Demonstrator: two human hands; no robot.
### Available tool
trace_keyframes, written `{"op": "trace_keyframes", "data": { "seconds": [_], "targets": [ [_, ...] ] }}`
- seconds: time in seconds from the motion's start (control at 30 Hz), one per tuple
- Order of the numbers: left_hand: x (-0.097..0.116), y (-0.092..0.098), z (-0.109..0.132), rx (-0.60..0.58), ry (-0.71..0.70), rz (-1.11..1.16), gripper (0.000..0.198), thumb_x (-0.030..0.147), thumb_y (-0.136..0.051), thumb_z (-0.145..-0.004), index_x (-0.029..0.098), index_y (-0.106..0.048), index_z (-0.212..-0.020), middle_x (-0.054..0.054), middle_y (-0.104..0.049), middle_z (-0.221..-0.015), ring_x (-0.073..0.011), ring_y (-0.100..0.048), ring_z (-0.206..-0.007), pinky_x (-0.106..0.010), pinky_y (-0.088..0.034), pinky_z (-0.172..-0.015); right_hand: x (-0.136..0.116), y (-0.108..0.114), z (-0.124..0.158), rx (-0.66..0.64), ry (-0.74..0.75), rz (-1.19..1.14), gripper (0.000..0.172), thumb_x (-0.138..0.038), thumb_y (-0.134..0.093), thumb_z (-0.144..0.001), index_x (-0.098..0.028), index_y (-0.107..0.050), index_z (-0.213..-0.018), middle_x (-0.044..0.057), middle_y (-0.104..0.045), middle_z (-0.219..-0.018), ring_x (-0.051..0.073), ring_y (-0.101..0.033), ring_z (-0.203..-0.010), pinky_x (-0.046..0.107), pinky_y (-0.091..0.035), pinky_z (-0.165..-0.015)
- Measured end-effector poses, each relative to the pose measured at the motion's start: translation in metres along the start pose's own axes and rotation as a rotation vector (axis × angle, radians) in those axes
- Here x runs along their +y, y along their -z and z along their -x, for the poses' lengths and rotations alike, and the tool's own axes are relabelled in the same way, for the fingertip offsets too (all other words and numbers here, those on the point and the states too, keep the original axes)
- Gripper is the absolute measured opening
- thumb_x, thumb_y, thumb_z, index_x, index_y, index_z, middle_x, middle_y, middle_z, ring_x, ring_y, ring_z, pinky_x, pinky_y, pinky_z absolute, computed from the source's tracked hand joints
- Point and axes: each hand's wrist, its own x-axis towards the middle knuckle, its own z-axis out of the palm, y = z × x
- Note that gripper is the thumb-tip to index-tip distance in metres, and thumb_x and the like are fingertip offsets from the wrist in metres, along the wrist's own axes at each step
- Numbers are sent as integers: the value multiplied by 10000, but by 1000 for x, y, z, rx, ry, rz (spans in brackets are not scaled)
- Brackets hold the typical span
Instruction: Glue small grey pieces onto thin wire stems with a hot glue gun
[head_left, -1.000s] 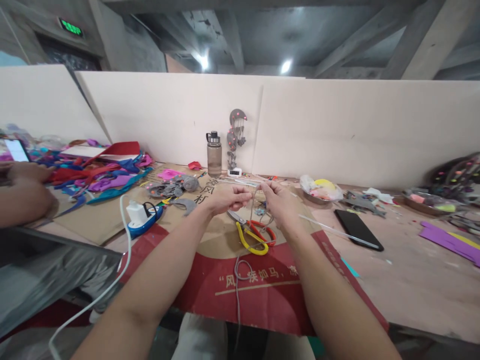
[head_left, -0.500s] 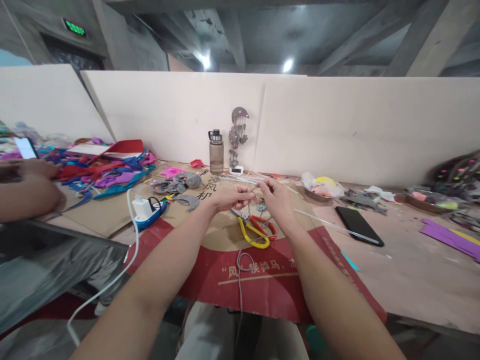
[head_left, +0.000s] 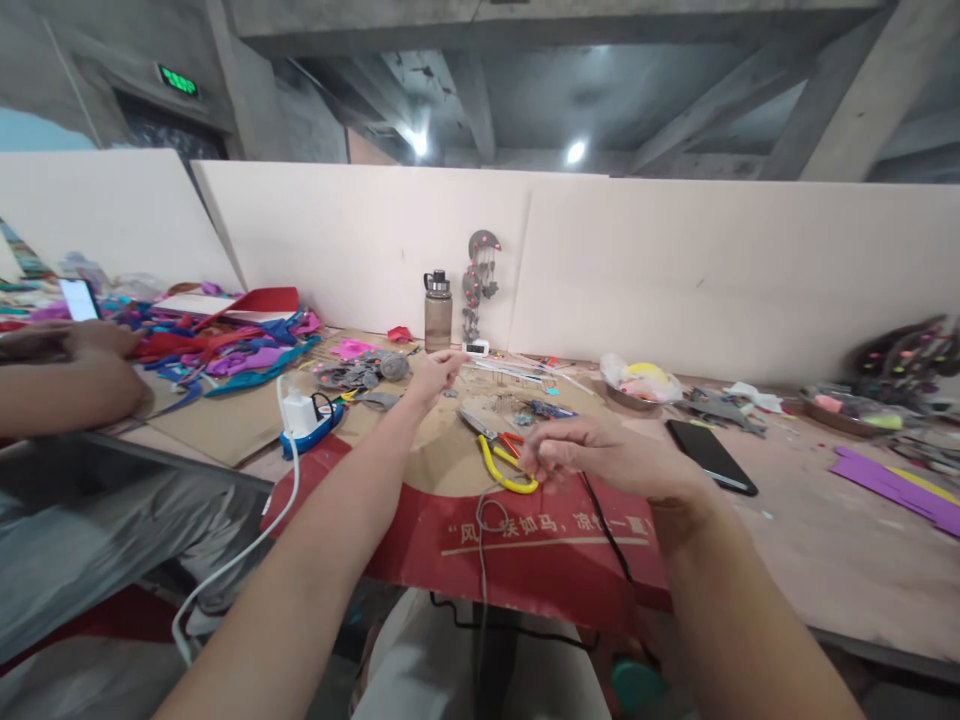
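My left hand [head_left: 439,378] is held out over the far part of the cardboard, fingers pinched together; what they hold, if anything, is too small to make out. Closer to me and to the right, my right hand [head_left: 581,455] has curled, partly blurred fingers beside the scissors [head_left: 504,470] with yellow and red handles. What is in those fingers is unclear. A thin grey cord [head_left: 481,560] loops on the red print of the cardboard [head_left: 540,575] and hangs over its front edge. Beyond the right hand lies a blue tool [head_left: 551,409], near small wire pieces [head_left: 504,403].
A water bottle [head_left: 438,315] and a grey moon-shaped hanging ornament [head_left: 484,243] stand at the back. Left are a blue power strip [head_left: 311,435], felt scraps [head_left: 255,335] and another person's arm [head_left: 75,380]. Right are a phone [head_left: 711,455] and a bowl [head_left: 637,398].
My hands have come apart: the right moved back toward me and right, the left slightly away. The long clear strip by the phone no longer shows there. A black cord now shows.
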Motion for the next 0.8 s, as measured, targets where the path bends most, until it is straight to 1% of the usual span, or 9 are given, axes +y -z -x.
{"op": "trace_keyframes", "data": {
  "seconds": [0.13,0.2,0.27,0.37,0.47,0.53,0.6,0.7,0.8],
  "targets": [
    [-2,-16,5,-175,-28,-70,372,480,-693,-697,127,-637,-798,88,-340,-511,-37,-222,-418,-213,-139,-434,5,-1,10,-48,-154,92,301,-479,-571,-819,-197,-675,-795,-5,-599,-632,100,-507,-507,214,-394,-471],
    [-4,-18,5,-121,-45,-133,351,472,-643,-740,133,-647,-829,94,-313,-489,-51,-217,-421,-215,-150,-442,8,-5,19,-155,-292,42,313,-485,-563,-824,-203,-662,-916,6,-629,-716,92,-515,-485,194,-359,-405],
    [-9,-16,2,-23,-69,-272,303,433,-609,-766,134,-654,-789,82,-341,-481,-67,-262,-446,-213,-193,-462,4,-9,32,-270,-360,-30,360,-480,-581,-813,-209,-640,-1043,55,-666,-936,116,-601,-596,184,-393,-411],
    [-19,-12,-1,73,-93,-574,226,329,-604,-765,141,-633,-643,38,-456,-516,-100,-383,-530,-218,-289,-534,-8,-10,51,-314,-310,80,406,-460,-625,-792,-239,-653,-1132,91,-666,-1096,175,-663,-818,237,-523,-594],
    [-25,-11,-2,98,-49,-872,184,258,-616,-746,158,-632,-592,-21,-567,-586,-145,-503,-630,-242,-364,-623,-15,-9,62,-161,-197,353,424,-451,-648,-788,-326,-659,-1194,84,-639,-1229,252,-625,-1063,330,-527,-840],
    [-25,-9,-1,95,22,-1026,157,253,-609,-757,163,-666,-641,-71,-635,-674,-178,-575,-712,-263,-405,-685,-13,-10,64,3,-141,481,468,-470,-648,-786,-376,-625,-1244,64,-605,-1304,295,-577,-1161,381,-502,-910],
    [-21,-4,-1,95,101,-1128,166,254,-581,-784,153,-700,-729,-127,-683,-790,-217,-624,-802,-300,-436,-747,-8,-13,64,173,-118,560,482,-499,-624,-794,-406,-601,-1267,49,-622,-1283,315,-586,-1147,412,-501,-902],
    [-15,3,-1,108,178,-1194,199,227,-554,-804,116,-716,-832,-207,-694,-930,-281,-648,-908,-374,-457,-806,-6,-19,64,388,-128,656,448,-555,-578,-797,-440,-617,-1228,55,-699,-1121,318,-653,-964,432,-517,-777],
    [-12,3,0,89,214,-1221,188,176,-561,-798,89,-717,-857,-248,-687,-964,-308,-652,-954,-403,-465,-833,-8,-27,69,597,-113,732,427,-596,-561,-780,-403,-660,-1149,85,-708,-1064,321,-652,-908,445,-498,-737]
  ]
}}
